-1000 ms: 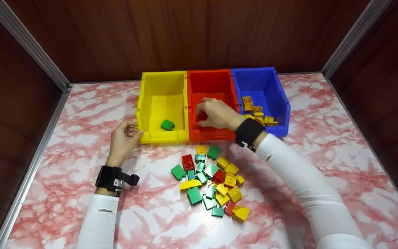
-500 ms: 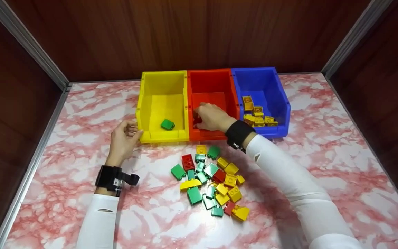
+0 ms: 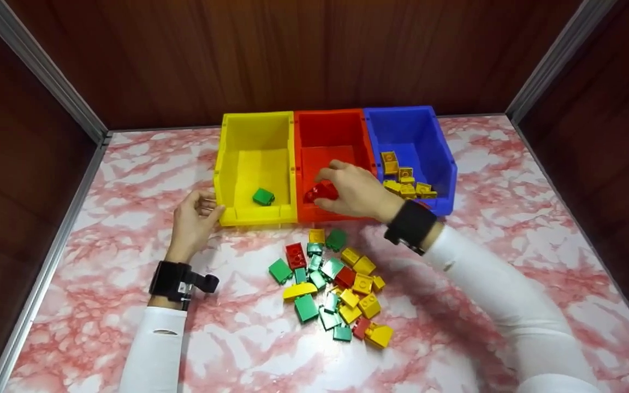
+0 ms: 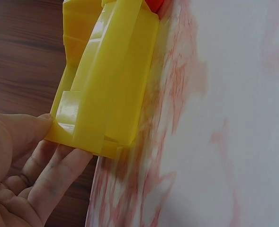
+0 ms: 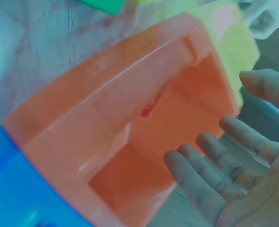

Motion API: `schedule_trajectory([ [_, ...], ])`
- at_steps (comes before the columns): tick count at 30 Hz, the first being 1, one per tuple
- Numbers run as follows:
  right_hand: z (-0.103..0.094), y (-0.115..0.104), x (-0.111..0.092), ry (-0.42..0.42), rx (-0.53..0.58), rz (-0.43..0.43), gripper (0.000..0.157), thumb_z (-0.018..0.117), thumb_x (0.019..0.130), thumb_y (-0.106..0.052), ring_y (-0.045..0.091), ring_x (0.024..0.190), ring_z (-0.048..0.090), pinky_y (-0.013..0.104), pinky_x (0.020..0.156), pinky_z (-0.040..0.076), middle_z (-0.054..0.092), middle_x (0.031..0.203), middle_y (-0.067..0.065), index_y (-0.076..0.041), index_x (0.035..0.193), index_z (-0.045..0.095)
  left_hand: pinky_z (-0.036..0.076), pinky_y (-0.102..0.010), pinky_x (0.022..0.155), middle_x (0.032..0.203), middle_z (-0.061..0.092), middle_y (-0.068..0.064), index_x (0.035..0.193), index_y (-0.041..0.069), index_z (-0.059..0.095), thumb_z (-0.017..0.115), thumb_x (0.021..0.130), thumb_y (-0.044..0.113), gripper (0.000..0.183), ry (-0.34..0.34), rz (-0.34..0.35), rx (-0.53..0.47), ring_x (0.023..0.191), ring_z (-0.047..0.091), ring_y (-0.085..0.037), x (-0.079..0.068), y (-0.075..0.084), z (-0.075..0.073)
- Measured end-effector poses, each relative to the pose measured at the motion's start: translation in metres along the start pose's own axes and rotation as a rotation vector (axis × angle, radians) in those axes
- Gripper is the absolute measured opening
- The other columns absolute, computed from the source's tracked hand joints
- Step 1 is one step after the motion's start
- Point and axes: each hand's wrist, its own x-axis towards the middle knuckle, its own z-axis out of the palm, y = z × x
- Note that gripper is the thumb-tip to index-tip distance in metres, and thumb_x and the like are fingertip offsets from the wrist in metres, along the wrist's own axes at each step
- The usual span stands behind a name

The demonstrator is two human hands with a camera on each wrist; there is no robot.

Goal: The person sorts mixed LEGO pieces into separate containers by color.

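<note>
My left hand point(image 3: 193, 221) pinches the front left corner of the yellow bin point(image 3: 260, 216). In the left wrist view its thumb lies on the rim of that corner, with fingers below. Over the front of the red bin point(image 3: 336, 128), my right hand point(image 3: 361, 191) has its fingers spread from the thumb. Red bricks point(image 3: 322, 191) show beside those fingers in the head view, inside the bin. The right wrist view gives a palm with relaxed fingers point(image 5: 210, 165) and nothing in them. A small red piece point(image 5: 151, 106) lies deeper in the bin.
A green brick point(image 3: 263, 196) sits in the yellow bin. Several yellow bricks point(image 3: 406, 190) lie in the blue bin point(image 3: 443, 164) on the right. Before the bins, a loose pile of green, yellow and red bricks point(image 3: 306, 308) covers part of the marbled table point(image 3: 101, 262).
My right hand has shifted right over the red bin, and its fingers have parted, so the red bricks show more. My left hand keeps its grip on the yellow bin.
</note>
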Motion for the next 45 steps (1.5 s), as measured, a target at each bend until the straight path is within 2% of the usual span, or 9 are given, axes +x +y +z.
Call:
schedule_trajectory([
  [5, -0.008, -0.003, -0.027, 0.020, -0.030, -0.033, 0.053, 0.078, 0.093, -0.042, 0.024, 0.076, 0.059, 0.034, 0.064, 0.055, 0.068, 0.109, 0.016, -0.008, 0.133, 0.070, 0.049, -0.010, 0.080, 0.109, 0.070, -0.019, 0.126, -0.001, 0.064, 0.071, 0.102, 0.014, 0.029, -0.011, 0.006, -0.003, 0.097, 0.064, -0.021, 0.001, 0.001, 0.001],
  [9, -0.005, -0.005, -0.047, -0.010, -0.038, -0.055, 0.057, 0.083, 0.090, -0.041, 0.024, 0.079, 0.065, 0.032, 0.064, 0.060, 0.070, 0.115, 0.017, -0.007, 0.133, 0.071, 0.048, -0.010, 0.081, 0.110, 0.070, -0.020, 0.124, -0.001, 0.065, 0.071, 0.101, 0.015, 0.028, -0.006, 0.012, -0.006, 0.097, 0.063, -0.022, 0.000, 0.002, 0.001],
  [13, 0.007, -0.008, -0.063, -0.082, 0.020, -0.050, 0.051, 0.086, 0.087, -0.031, 0.022, 0.080, 0.072, 0.031, 0.065, 0.064, 0.073, 0.121, 0.017, -0.005, 0.128, 0.073, 0.048, -0.009, 0.080, 0.108, 0.069, -0.020, 0.121, -0.002, 0.065, 0.071, 0.100, 0.012, 0.026, 0.011, 0.011, -0.017, 0.093, 0.062, -0.015, 0.000, 0.001, 0.001],
  [16, 0.017, -0.009, -0.070, -0.147, 0.075, -0.019, 0.041, 0.086, 0.085, -0.024, 0.020, 0.079, 0.073, 0.029, 0.066, 0.064, 0.076, 0.114, 0.014, -0.007, 0.121, 0.076, 0.048, -0.009, 0.079, 0.106, 0.069, -0.019, 0.120, -0.002, 0.065, 0.071, 0.100, 0.010, 0.024, 0.021, 0.011, -0.027, 0.090, 0.060, -0.009, 0.000, 0.001, 0.001],
  [24, 0.042, -0.009, -0.077, -0.219, 0.076, 0.018, 0.021, 0.085, 0.084, -0.021, 0.019, 0.084, 0.072, 0.030, 0.071, 0.062, 0.079, 0.099, 0.007, -0.010, 0.101, 0.080, 0.048, -0.009, 0.080, 0.109, 0.069, -0.021, 0.122, -0.002, 0.064, 0.070, 0.101, 0.012, 0.026, -0.003, 0.012, -0.010, 0.094, 0.062, -0.015, -0.001, 0.000, -0.001],
  [29, 0.049, -0.008, -0.074, -0.227, 0.109, 0.045, 0.011, 0.086, 0.080, -0.015, 0.016, 0.073, 0.066, 0.029, 0.067, 0.056, 0.076, 0.081, 0.004, -0.009, 0.083, 0.078, 0.048, -0.009, 0.081, 0.110, 0.069, -0.021, 0.123, -0.002, 0.064, 0.070, 0.101, 0.013, 0.027, -0.002, 0.007, -0.016, 0.096, 0.063, -0.019, -0.001, 0.000, -0.001],
  [32, 0.050, -0.007, -0.071, -0.227, 0.134, 0.065, 0.009, 0.086, 0.079, -0.012, 0.013, 0.067, 0.063, 0.026, 0.063, 0.054, 0.075, 0.075, 0.003, -0.010, 0.080, 0.077, 0.048, -0.009, 0.081, 0.110, 0.069, -0.021, 0.123, -0.002, 0.064, 0.070, 0.101, 0.012, 0.026, 0.000, 0.005, -0.023, 0.095, 0.062, -0.018, 0.000, 0.001, -0.001],
  [39, 0.045, -0.004, -0.072, -0.217, 0.202, 0.086, 0.004, 0.082, 0.079, -0.008, 0.009, 0.064, 0.064, 0.022, 0.060, 0.055, 0.077, 0.077, 0.002, -0.011, 0.081, 0.079, 0.048, -0.009, 0.081, 0.110, 0.068, -0.019, 0.123, -0.001, 0.064, 0.070, 0.101, 0.013, 0.026, -0.003, 0.004, -0.010, 0.094, 0.061, -0.015, 0.000, 0.001, -0.001],
  [45, 0.023, -0.002, -0.074, -0.172, 0.261, 0.110, 0.005, 0.079, 0.079, -0.004, 0.009, 0.064, 0.067, 0.023, 0.059, 0.057, 0.079, 0.081, 0.004, -0.008, 0.082, 0.079, 0.047, -0.009, 0.081, 0.111, 0.068, -0.019, 0.124, -0.001, 0.064, 0.070, 0.102, 0.014, 0.027, -0.009, 0.000, -0.005, 0.095, 0.062, -0.017, 0.000, 0.000, -0.001],
])
